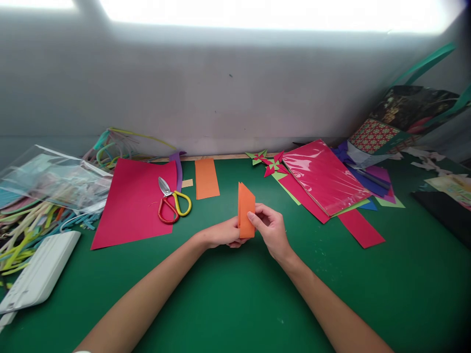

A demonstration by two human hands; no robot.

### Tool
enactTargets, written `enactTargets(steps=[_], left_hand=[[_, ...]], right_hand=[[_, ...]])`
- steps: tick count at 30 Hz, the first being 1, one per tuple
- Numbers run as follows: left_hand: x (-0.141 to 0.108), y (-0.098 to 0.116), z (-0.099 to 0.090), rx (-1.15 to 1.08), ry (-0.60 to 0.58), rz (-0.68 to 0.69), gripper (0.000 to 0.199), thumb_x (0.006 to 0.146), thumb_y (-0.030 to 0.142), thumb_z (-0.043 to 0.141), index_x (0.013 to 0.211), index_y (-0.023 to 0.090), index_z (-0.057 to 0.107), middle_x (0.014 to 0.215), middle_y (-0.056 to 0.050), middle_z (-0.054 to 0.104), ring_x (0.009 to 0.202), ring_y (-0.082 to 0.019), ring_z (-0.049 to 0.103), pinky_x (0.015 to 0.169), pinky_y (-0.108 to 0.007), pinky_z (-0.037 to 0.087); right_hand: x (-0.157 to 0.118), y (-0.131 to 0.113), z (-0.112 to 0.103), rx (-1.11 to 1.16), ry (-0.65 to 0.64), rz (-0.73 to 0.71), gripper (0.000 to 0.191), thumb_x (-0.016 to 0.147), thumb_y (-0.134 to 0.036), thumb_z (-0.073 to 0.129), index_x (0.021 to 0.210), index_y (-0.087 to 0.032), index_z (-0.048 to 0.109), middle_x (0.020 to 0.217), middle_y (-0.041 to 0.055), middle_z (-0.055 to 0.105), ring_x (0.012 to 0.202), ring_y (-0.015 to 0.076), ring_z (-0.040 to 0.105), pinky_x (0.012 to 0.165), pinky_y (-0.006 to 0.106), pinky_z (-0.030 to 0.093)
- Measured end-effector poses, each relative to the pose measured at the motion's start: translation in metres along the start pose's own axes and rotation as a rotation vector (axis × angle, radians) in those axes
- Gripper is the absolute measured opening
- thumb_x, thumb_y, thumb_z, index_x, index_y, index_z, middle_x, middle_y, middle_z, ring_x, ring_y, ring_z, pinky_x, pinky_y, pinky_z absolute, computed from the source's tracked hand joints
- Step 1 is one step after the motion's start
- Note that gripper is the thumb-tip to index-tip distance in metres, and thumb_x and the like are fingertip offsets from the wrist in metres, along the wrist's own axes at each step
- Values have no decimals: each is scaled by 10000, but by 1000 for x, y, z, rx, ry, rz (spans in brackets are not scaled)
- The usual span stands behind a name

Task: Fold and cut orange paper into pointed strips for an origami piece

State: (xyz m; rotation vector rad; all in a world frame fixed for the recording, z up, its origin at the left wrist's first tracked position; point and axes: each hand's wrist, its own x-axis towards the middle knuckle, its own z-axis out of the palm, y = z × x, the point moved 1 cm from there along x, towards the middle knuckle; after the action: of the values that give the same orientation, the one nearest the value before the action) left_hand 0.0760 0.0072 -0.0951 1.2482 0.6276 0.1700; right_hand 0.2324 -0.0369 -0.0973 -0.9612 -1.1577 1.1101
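Note:
A folded orange paper (246, 213) stands upright between my hands above the green table (235, 304), its top edge slanting down to the right. My left hand (225, 232) holds it from behind at the lower left, and the paper hides some of its fingers. On the right side, my right hand (270, 226) pinches the paper, with the thumb on its front face. Behind and to the left lies a flat orange paper strip (206, 179). Scissors (172, 201) with one red and one yellow handle rest partly on a large red sheet (136, 201).
Red and green folded paper stars (270, 163) lie near the wall. A plastic-wrapped red paper pack (327, 176) and loose coloured sheets are at the right, before a patterned bag (382, 135). Paper strips (22, 230) and a white device (42, 267) sit at the left.

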Motion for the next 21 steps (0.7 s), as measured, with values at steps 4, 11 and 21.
enactTargets(steps=[4,11,21], left_hand=[[1,-2,-1,-66,-21,-10,195,825,244,577,799,221,385,632,91,305,539,-69,229,480,-204,238],[0,0,-2,-60,46,11,198,885,332,622,938,226,465,665,92,294,551,-75,213,490,-201,208],[-5,7,-14,-27,74,69,238,930,426,640,938,192,598,779,9,542,643,-104,507,530,-219,370]], right_hand=[[1,-2,0,10,-6,-22,146,962,-347,721,870,-238,750,975,46,722,902,220,661,817,337,544],[1,-6,-1,9,-93,-99,77,950,-328,742,950,-266,788,1105,60,719,995,236,671,894,366,558],[3,-10,-9,-55,-78,-148,70,959,-297,732,952,-281,799,1090,60,712,1036,247,673,931,394,567]])
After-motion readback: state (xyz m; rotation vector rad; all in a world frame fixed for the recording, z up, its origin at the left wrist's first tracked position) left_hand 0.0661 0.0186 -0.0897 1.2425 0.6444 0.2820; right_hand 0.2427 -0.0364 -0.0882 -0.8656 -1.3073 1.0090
